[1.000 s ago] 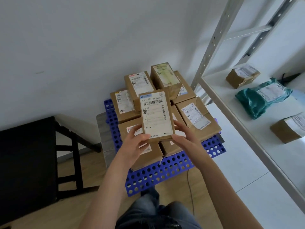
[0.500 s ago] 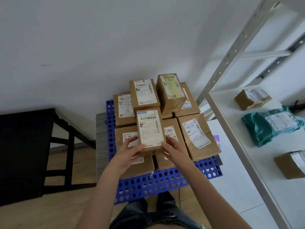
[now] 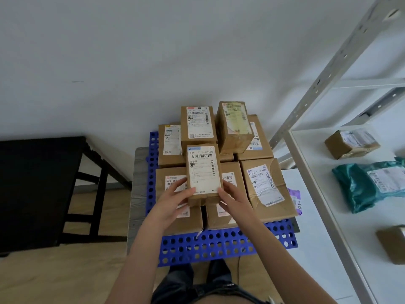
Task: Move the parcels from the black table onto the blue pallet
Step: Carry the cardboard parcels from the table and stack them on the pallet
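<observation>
A labelled parcel (image 3: pixel 203 172) is gripped by the left hand (image 3: pixel 173 201) and right hand (image 3: pixel 235 199) above stacked boxes (image 3: pixel 263 183) near the blue pallet (image 3: pixel 208 244)'s front edge.

You count eight brown parcels (image 3: pixel 266 187) at the one blue pallet (image 3: pixel 210 246): one held parcel (image 3: pixel 203 172) between your fingers (image 3: pixel 189 191), seven beneath and beyond them. Right of your fingers, one shelf (image 3: pixel 355 233) carries two brown boxes (image 3: pixel 350 144) and one teal bag (image 3: pixel 368 185). One purple bag (image 3: pixel 296 199) lies nearer, and one black worktop (image 3: pixel 32 183) stands left.
</observation>
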`<action>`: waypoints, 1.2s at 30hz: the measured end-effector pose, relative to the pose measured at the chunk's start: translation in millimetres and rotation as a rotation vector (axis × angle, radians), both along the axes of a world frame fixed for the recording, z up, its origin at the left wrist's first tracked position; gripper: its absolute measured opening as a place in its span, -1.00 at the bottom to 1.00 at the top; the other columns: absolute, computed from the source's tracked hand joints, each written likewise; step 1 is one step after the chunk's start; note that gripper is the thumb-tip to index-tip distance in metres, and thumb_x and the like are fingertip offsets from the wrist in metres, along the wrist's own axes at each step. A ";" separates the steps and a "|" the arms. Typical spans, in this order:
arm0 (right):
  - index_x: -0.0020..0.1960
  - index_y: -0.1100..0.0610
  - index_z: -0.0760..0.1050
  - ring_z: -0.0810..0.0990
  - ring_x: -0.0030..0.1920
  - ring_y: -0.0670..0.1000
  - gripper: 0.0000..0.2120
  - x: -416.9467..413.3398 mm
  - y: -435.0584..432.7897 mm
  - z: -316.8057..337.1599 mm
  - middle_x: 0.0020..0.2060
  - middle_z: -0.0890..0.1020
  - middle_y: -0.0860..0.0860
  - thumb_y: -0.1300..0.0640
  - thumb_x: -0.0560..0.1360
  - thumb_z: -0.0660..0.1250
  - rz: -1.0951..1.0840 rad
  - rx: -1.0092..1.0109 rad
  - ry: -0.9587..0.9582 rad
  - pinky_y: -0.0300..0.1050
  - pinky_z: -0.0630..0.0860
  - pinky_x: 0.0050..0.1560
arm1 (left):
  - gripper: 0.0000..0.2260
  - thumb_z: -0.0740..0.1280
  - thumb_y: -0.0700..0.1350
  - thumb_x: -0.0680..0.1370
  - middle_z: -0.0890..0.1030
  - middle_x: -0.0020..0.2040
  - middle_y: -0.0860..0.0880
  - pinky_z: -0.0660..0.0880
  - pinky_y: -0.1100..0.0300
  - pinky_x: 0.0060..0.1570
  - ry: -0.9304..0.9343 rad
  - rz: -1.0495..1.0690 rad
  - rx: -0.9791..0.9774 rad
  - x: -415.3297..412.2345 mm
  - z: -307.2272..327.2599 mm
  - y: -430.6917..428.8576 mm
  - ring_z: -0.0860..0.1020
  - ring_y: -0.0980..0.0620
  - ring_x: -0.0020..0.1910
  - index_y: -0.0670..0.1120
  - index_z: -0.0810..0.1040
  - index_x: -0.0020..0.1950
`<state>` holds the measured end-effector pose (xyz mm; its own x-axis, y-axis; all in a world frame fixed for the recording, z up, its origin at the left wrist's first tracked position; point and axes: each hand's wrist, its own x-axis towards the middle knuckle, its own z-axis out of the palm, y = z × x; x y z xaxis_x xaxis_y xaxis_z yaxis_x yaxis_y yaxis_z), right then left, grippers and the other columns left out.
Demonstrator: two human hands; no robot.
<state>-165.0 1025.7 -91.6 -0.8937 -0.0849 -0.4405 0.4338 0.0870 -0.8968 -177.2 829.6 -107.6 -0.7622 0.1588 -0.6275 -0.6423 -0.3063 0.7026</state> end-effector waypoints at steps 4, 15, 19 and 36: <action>0.35 -0.11 0.41 0.55 0.19 -0.17 -0.67 -1.0 -1.0 1.8 0.17 0.58 -0.17 0.05 0.60 0.28 0.009 -0.004 0.008 -0.27 0.55 0.08 | -0.44 0.54 -0.08 0.25 0.70 0.03 -0.04 0.54 0.11 0.07 0.046 -0.035 -0.005 -1.2 2.6 -7.5 0.66 -0.01 0.05 0.09 0.48 0.22; 0.35 -0.11 0.41 0.52 0.26 -0.10 -0.65 -10.2 -2.0 0.5 0.23 0.55 -0.13 0.04 0.58 0.32 0.011 0.048 0.005 -0.04 0.47 0.32 | -0.49 0.52 -0.10 0.29 0.70 0.04 -0.04 0.49 0.06 0.18 0.041 -0.009 0.015 -4.9 -0.2 -7.6 0.62 -0.03 0.12 0.07 0.49 0.20; 0.33 -0.12 0.43 0.56 0.18 -0.14 -0.65 -9.8 -1.5 -2.1 0.16 0.57 -0.16 0.04 0.56 0.34 -0.012 0.033 -0.015 -0.18 0.52 0.19 | -0.55 0.51 -0.11 0.33 0.71 0.01 -0.01 0.52 0.12 0.10 0.041 -0.026 -0.008 -7.9 1.4 -8.7 0.64 0.01 0.07 0.09 0.49 0.16; 0.31 -0.09 0.45 0.55 0.15 -0.10 -0.62 -22.3 2.5 16.6 0.16 0.55 -0.07 0.02 0.51 0.41 -0.085 0.091 -0.014 -0.04 0.50 0.24 | -0.46 0.51 -0.14 0.40 0.58 0.20 -0.06 0.45 -0.07 0.25 0.091 0.031 -0.267 -26.3 18.6 -5.3 0.53 -0.06 0.21 -0.04 0.42 0.34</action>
<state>-187.3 1028.2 -75.0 -0.8896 0.0318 -0.4556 0.4556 0.1303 -0.8806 -203.5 824.3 -89.0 -0.8193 -0.0271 -0.5727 -0.5660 -0.1209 0.8155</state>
